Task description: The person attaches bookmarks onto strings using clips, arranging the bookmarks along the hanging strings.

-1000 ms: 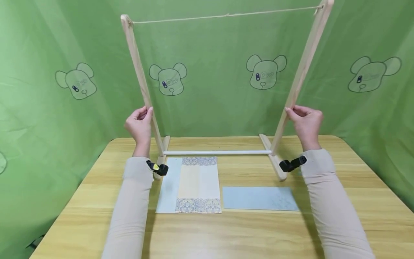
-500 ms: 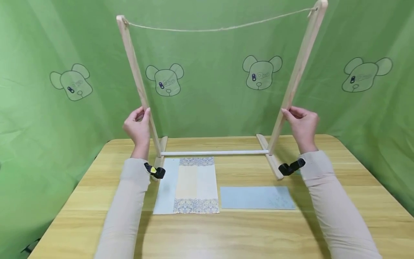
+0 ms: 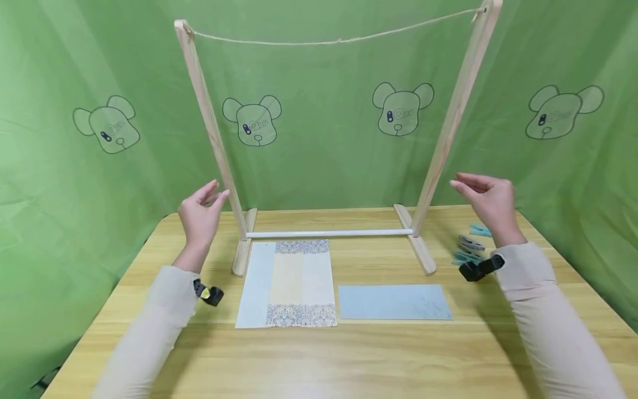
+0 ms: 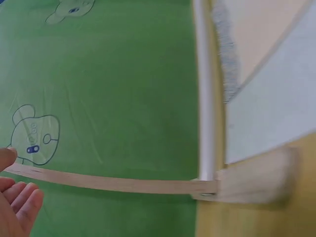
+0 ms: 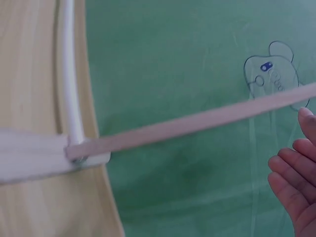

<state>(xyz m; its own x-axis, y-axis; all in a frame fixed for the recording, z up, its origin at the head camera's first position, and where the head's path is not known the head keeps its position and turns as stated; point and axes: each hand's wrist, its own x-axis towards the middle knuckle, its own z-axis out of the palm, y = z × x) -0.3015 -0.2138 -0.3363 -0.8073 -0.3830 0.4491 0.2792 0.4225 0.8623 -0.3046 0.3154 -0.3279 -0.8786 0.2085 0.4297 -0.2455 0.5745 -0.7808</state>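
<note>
A wooden stand rises from the table, with a left post (image 3: 203, 97), a right post (image 3: 456, 116), a sagging string (image 3: 309, 43) between their tops and a white rod (image 3: 329, 233) near the feet. My left hand (image 3: 200, 217) is just left of the left post, fingers loosely bent and holding nothing; whether the thumb touches the wood is unclear. To the right of the right post, clearly apart from it, is my right hand (image 3: 493, 208), also holding nothing. In the right wrist view the fingers (image 5: 291, 173) are loosely extended.
A light-blue and cream sheet (image 3: 289, 277) with patterned borders lies before the rod. Right of it lies a pale blue strip (image 3: 394, 302). Several clothespins (image 3: 468, 256), teal and grey, are under my right hand. Green fabric (image 3: 319, 166) hangs behind the wooden table (image 3: 319, 360).
Both hands have let go of the posts and moved outward and slightly down. The string went from taut to sagging. Clothespins once hidden by the right arm now show.
</note>
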